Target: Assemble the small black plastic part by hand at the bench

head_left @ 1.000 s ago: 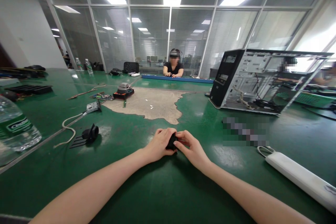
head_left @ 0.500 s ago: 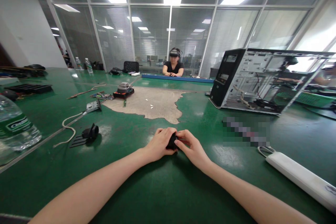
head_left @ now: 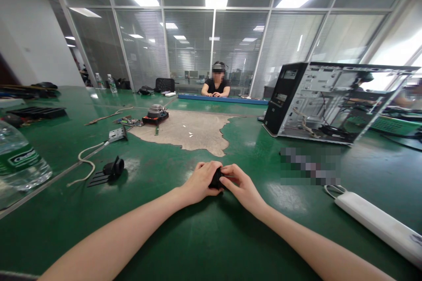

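A green table (head_left: 198,241) fills most of the view, and beyond its far edge is a person (head_left: 216,87) in a black top. Toward the table's right edge stands an open desktop computer tower (head_left: 286,99), its metal interior exposed. A ragged beige patch (head_left: 184,131) marks the surface between the far edge and the hands. A white power strip (head_left: 372,221) lies toward the near right corner; a green-labelled water bottle (head_left: 23,158) is by the left edge. The left hand (head_left: 201,184) has its fingers curled around a small black part (head_left: 216,179), while the right hand (head_left: 243,184) pinches that part's right side between thumb and fingertips. The part sits between the patch and the near edge, mostly covered by fingers; whether it touches the table I cannot tell.
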The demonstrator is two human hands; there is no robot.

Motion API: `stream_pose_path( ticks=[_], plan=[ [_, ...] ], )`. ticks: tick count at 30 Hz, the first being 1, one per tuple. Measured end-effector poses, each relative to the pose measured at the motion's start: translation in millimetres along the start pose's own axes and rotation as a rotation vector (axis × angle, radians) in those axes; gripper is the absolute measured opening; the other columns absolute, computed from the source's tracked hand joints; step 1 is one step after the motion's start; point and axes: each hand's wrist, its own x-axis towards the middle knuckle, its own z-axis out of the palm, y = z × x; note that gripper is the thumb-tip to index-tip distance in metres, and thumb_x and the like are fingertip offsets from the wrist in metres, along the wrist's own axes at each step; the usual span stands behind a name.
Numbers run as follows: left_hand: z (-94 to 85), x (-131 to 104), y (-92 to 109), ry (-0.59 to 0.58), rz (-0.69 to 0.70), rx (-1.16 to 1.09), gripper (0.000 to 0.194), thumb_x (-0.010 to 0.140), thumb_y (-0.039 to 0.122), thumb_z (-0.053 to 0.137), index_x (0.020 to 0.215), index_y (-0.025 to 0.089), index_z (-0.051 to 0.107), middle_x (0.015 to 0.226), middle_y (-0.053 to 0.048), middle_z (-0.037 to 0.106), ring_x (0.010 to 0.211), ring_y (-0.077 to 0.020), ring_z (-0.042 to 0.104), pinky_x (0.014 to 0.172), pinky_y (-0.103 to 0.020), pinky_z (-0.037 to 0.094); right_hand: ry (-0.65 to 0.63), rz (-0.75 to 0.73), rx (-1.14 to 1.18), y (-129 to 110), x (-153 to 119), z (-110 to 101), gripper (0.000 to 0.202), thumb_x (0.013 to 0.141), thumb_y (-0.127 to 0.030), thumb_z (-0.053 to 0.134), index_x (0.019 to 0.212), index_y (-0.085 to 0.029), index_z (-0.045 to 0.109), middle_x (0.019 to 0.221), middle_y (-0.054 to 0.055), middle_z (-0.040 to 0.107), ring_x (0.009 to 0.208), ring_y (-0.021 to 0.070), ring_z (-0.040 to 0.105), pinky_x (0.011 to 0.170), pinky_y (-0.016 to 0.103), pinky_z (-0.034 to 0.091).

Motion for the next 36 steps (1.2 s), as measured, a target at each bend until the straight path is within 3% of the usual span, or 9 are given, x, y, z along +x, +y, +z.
stream_pose_path(
  ticks=[7, 10, 15, 19, 23, 26, 30, 36],
  plan=[
    [1.1, 0, 0, 0.0, -0.002, 0.011, 0.054, 0.064, 0.025, 0.063, 0.108, 0.022, 0.032, 0.106, -0.004, 0.051, 0.097, -0.0205, 0.048, 0.084, -0.034, 0.029, -0.054, 0.12, 0.065, 1, 3, 1, 0.018, 0.076, -0.028, 0.053, 0.091, -0.02, 0.045, 0.087, 0.002, 0.057, 0.08, 0.0146, 0.058, 0.071, 0.03, 0.05],
    [0.6, 0, 0, -0.004, 0.001, 0.011, 0.055, 0.063, 0.022, 0.062, 0.109, 0.022, 0.031, 0.107, -0.004, 0.051, 0.099, -0.0205, 0.047, 0.085, -0.035, 0.029, -0.082, 0.051, 0.014, -2, 0, 0, 0.016, 0.076, -0.026, 0.053, 0.09, -0.021, 0.046, 0.088, 0.001, 0.054, 0.08, 0.0138, 0.058, 0.073, 0.03, 0.05],
    [-0.3, 0, 1, -0.003, 0.006, 0.004, 0.056, 0.063, 0.024, 0.063, 0.11, 0.023, 0.031, 0.107, -0.004, 0.05, 0.099, -0.0204, 0.047, 0.085, -0.035, 0.029, 0.003, -0.065, -0.067, -5, 0, 0, 0.008, 0.076, -0.024, 0.053, 0.082, -0.02, 0.052, 0.096, 0.003, 0.049, 0.091, 0.0152, 0.053, 0.079, 0.029, 0.048],
    [-0.3, 1, 1, -0.004, 0.0, 0.007, 0.054, 0.064, 0.026, 0.063, 0.109, 0.022, 0.032, 0.104, -0.004, 0.05, 0.099, -0.0202, 0.047, 0.085, -0.034, 0.029, 0.016, 0.038, 0.029, 2, 4, 0, 0.017, 0.074, -0.026, 0.056, 0.087, -0.021, 0.047, 0.089, 0.001, 0.053, 0.084, 0.0142, 0.057, 0.076, 0.03, 0.049],
    [-0.8, 1, 2, -0.008, -0.003, 0.003, 0.053, 0.064, 0.025, 0.062, 0.109, 0.023, 0.032, 0.105, -0.003, 0.051, 0.099, -0.0202, 0.047, 0.086, -0.034, 0.029, -0.063, 0.116, 0.068, 6, 3, -1, 0.019, 0.076, -0.029, 0.054, 0.09, -0.021, 0.044, 0.084, 0.001, 0.056, 0.077, 0.0139, 0.058, 0.07, 0.03, 0.051],
    [-1.6, 0, 2, -0.016, -0.006, 0.004, 0.055, 0.064, 0.022, 0.061, 0.11, 0.023, 0.032, 0.105, -0.003, 0.051, 0.098, -0.0203, 0.047, 0.086, -0.035, 0.028, -0.071, 0.049, 0.016, 1, -1, -1, 0.017, 0.075, -0.027, 0.054, 0.089, -0.021, 0.046, 0.087, 0.001, 0.055, 0.081, 0.0138, 0.057, 0.074, 0.031, 0.05],
    [-1.9, 0, 2, -0.018, -0.002, 0.005, 0.057, 0.064, 0.024, 0.062, 0.111, 0.023, 0.031, 0.106, -0.003, 0.05, 0.099, -0.0201, 0.047, 0.086, -0.035, 0.029, 0.013, -0.044, -0.052, -3, -1, -1, 0.01, 0.075, -0.026, 0.054, 0.083, -0.02, 0.051, 0.095, 0.003, 0.05, 0.089, 0.015, 0.054, 0.077, 0.03, 0.049],
    [-0.5, 1, 2, -0.01, -0.006, 0.007, 0.054, 0.065, 0.026, 0.062, 0.11, 0.023, 0.032, 0.106, -0.003, 0.05, 0.099, -0.02, 0.047, 0.086, -0.034, 0.029, -0.01, 0.099, 0.043, 2, 4, -2, 0.021, 0.075, -0.028, 0.055, 0.092, -0.02, 0.045, 0.088, 0.002, 0.055, 0.083, 0.015, 0.057, 0.073, 0.031, 0.05]
  ],
)
